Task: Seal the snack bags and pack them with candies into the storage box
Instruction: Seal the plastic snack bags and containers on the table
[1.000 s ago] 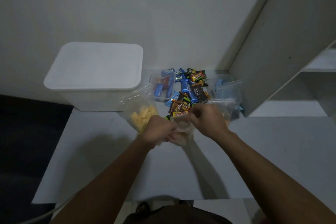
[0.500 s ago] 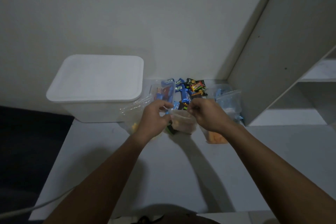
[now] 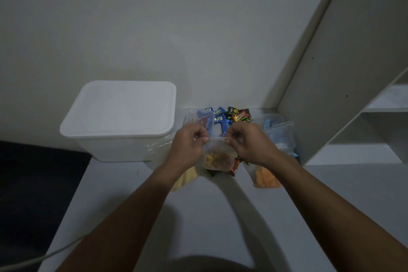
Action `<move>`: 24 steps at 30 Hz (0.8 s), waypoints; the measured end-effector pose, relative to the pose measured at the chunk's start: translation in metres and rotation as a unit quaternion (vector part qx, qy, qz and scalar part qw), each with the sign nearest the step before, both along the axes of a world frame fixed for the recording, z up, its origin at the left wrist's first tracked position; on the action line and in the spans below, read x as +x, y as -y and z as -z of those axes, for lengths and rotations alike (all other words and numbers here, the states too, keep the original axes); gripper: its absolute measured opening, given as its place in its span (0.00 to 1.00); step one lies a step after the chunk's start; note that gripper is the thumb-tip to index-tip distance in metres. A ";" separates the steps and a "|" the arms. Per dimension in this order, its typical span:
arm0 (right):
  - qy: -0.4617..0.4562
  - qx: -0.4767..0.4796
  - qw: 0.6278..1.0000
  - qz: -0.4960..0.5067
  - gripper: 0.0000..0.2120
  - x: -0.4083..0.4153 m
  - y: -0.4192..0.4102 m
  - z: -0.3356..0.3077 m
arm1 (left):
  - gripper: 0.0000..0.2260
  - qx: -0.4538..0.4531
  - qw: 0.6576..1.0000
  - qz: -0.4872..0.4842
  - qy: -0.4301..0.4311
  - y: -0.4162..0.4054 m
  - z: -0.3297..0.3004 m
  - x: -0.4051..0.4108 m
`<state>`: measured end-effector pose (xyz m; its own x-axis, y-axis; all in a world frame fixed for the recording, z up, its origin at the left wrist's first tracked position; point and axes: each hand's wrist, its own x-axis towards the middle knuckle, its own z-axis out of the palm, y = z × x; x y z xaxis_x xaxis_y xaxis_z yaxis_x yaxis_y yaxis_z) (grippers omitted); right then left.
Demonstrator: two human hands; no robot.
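Note:
A clear zip bag of brown-orange snack pieces (image 3: 218,158) hangs upright between my hands over the table. My left hand (image 3: 189,146) pinches the left end of its top strip, and my right hand (image 3: 249,142) pinches the right end. The white storage box (image 3: 123,139) stands to the left with its lid (image 3: 123,108) on. A pile of wrapped candies (image 3: 229,116) lies against the wall behind the bag. A bag of yellow snacks (image 3: 187,178) lies under my left wrist. A bag of orange snacks (image 3: 265,178) lies under my right wrist.
Two more clear bags stand at the back: one with red and blue items (image 3: 202,118), one with blue items (image 3: 279,132). A white shelf unit (image 3: 344,86) rises at the right. The white table (image 3: 220,216) has its left edge beside a dark floor; a cable (image 3: 33,260) runs there.
Both hands lifted the snack bag off the table and spread along its top strip. The camera tilted up, so the box and candies sit lower in view.

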<state>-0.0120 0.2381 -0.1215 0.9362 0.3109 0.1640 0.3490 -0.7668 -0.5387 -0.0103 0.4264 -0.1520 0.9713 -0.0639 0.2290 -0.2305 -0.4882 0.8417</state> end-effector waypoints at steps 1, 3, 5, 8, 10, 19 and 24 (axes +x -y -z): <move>0.003 -0.005 1.000 0.006 0.02 0.002 -0.001 0.000 | 0.07 -0.006 1.000 0.013 0.000 -0.001 -0.002 0.001; 0.007 -0.019 1.000 0.019 0.03 0.005 -0.003 0.001 | 0.09 -0.010 0.999 0.037 0.000 -0.001 -0.005 0.002; 0.021 -0.027 0.999 0.030 0.05 0.008 -0.005 0.002 | 0.10 -0.002 0.999 0.040 0.018 0.001 -0.008 0.005; 0.035 -0.023 0.999 0.032 0.03 0.009 -0.009 0.001 | 0.09 0.000 0.999 0.023 0.048 0.003 -0.008 0.009; 0.033 -0.013 0.999 0.021 0.02 0.010 -0.009 0.001 | 0.07 -0.003 0.998 0.010 0.061 0.002 -0.008 0.011; 0.069 0.006 0.998 0.012 0.03 0.014 -0.007 0.003 | 0.06 -0.033 0.999 0.007 0.002 0.002 -0.016 0.014; 0.081 0.002 0.997 0.001 0.04 0.017 -0.004 0.005 | 0.08 -0.040 0.999 -0.001 0.005 0.006 -0.018 0.017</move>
<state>0.0048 0.2420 -0.1264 0.8975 0.3088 0.3149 0.4310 -0.7657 -0.4774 0.0069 0.4209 -0.1343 0.9689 -0.0430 0.2438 -0.2390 -0.4204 0.8753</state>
